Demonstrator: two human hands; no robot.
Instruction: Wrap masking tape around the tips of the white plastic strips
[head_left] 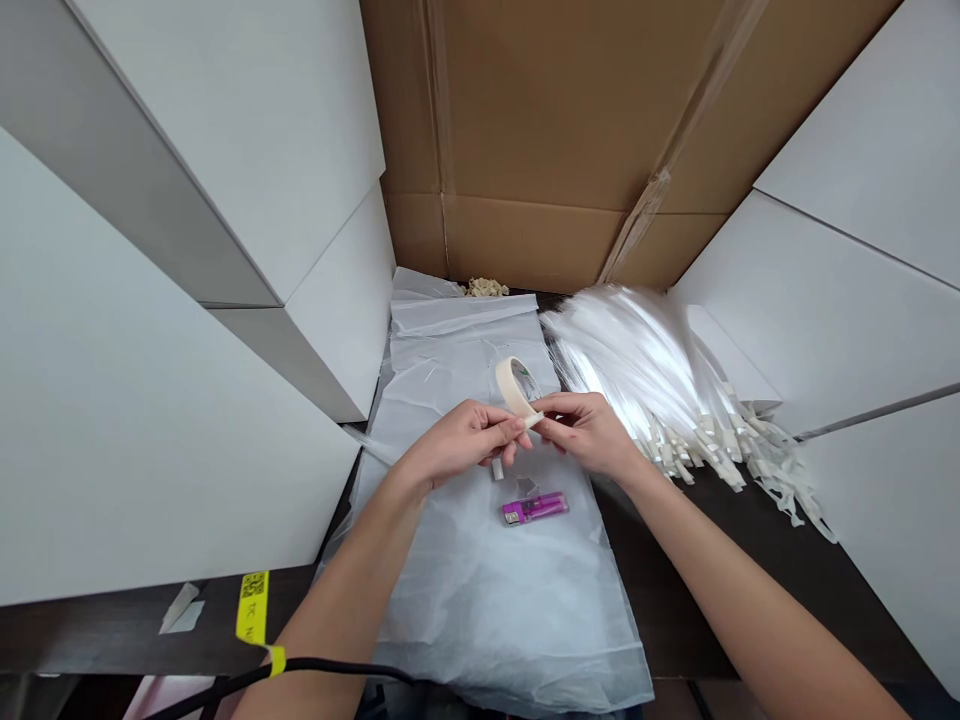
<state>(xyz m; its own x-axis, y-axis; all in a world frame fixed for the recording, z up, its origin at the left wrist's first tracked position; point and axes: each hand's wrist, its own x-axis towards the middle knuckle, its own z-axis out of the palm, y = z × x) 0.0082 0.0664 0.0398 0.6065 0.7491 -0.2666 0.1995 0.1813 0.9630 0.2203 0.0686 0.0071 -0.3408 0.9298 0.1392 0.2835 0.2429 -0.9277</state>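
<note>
Cardboard box wall (540, 110) at the far side, big white boxes (187, 130) stacked left and right, dark table (675, 610) below, with a see-through plastic bag (480, 600) lying flat on it. We see both hands close together, narrow, above the middle of the bag. The left hand (465, 440) and right hand (589, 432) both pinch a roll of masking tape (516, 388), which stands roughly upright, its loose end (534, 421) at the fingers. Just below the hands on the bag lie a purple lighter (535, 508), a small white piece (497, 468) and a grey scrap (526, 486). Right of the bag, a big bundle of white plastic strips (645, 370) fans across the table. Near left, a yellow tag (252, 608) sits on a black cable (300, 668); crumpled tan stuff (486, 287) lies at the bag's far end.
</note>
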